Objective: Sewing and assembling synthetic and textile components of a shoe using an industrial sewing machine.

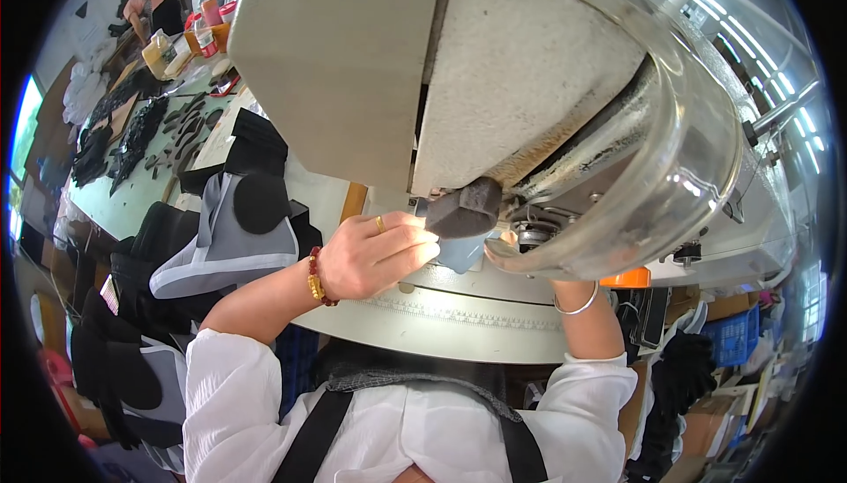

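My left hand [362, 258], with a gold ring and a red beaded bracelet, pinches the edge of a dark grey padded fabric piece [463, 209]. The piece lies folded at the working end of a large off-white sewing machine [529, 68]. Just below it shows a blue-grey patch [465, 254] whose kind I cannot make out. My right forearm [589, 320], wearing a silver bangle, reaches under the machine's curved clear guard [670, 209]. Most of that hand is hidden there; only a bit of skin shows near the guard's lower tip, and its grip cannot be seen.
A curved machine bed [441, 315] with a printed scale lies before me. At left are stacked black and grey padded pieces [221, 236] and a pale green table [132, 192] with dark cut strips. A blue crate [732, 337] stands right. Another person [150, 11] bends far left.
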The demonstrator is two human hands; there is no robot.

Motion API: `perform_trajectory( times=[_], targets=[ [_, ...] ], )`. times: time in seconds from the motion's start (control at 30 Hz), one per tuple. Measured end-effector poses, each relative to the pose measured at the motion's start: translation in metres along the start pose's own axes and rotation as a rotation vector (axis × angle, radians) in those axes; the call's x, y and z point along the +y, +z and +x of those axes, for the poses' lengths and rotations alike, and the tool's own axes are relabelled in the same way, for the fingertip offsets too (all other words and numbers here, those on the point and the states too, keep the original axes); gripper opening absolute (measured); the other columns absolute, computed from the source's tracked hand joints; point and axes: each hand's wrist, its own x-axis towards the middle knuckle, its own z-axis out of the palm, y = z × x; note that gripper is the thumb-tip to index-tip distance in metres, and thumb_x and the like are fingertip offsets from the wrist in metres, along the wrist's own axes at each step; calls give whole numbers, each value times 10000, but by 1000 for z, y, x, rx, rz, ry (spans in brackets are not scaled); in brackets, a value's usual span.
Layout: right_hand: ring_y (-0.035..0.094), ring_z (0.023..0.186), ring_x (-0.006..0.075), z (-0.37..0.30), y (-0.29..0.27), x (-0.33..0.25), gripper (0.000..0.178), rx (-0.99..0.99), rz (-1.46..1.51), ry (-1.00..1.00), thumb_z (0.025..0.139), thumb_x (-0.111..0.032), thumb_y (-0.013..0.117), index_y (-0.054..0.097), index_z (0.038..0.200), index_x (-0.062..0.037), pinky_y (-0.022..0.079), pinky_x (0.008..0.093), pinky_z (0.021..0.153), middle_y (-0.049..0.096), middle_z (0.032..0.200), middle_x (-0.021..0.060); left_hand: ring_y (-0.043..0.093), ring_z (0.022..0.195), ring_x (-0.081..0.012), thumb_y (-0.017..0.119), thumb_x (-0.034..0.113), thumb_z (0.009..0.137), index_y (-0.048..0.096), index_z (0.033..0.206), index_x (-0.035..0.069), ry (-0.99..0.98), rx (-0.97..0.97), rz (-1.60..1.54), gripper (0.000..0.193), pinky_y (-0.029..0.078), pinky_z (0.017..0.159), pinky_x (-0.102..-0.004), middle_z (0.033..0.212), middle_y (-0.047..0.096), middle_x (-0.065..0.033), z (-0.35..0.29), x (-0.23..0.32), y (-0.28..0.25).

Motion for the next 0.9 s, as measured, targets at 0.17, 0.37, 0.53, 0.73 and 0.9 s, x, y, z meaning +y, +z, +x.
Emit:
perform_trajectory(
  times=[0.17, 0.37, 0.53, 0.73, 0.9],
  targets=[
    [648, 961, 251, 30, 7, 0, 355, -16, -167, -64, 927, -211, 550, 568, 1237, -39, 550, 348, 789, 668, 1078, 106, 664, 780, -190, 691, 35, 657, 673, 878, 38, -80, -4, -66, 222, 557, 575, -280, 873, 646, -71, -6, -4, 12],
    [651, 932, 253, 33, 13, 2, 336, -20, -361, -159, 914, -210, 568, 583, 1206, -43, 550, 353, 773, 673, 1056, 106, 606, 602, -135, 721, 33, 661, 656, 833, 44, -98, -52, -1, 184, 479, 466, -275, 923, 652, -97, -16, -8, 18],
    [654, 908, 255, 29, 13, -2, 321, -22, -529, -231, 904, -208, 583, 596, 1181, -47, 551, 357, 761, 676, 1037, 106, 569, 534, -139, 763, 20, 656, 648, 817, 34, -108, 61, -96, 198, 432, 418, -268, 978, 660, -143, -19, -15, 30],
    [657, 878, 257, 33, 18, 3, 302, -32, -734, -311, 891, -207, 601, 611, 1150, -51, 551, 362, 746, 681, 1014, 106, 590, 572, -187, 767, -29, 676, 636, 859, 21, -183, 84, -97, 230, 454, 462, -280, 984, 671, -144, -24, -21, 37],
    [660, 854, 258, 51, 21, -2, 287, -39, -911, -382, 881, -205, 616, 623, 1124, -54, 551, 366, 733, 684, 995, 106, 605, 654, -229, 722, -91, 675, 642, 881, 20, -151, 197, -134, 248, 482, 539, -306, 967, 681, -104, -29, -27, 46]
  ],
)
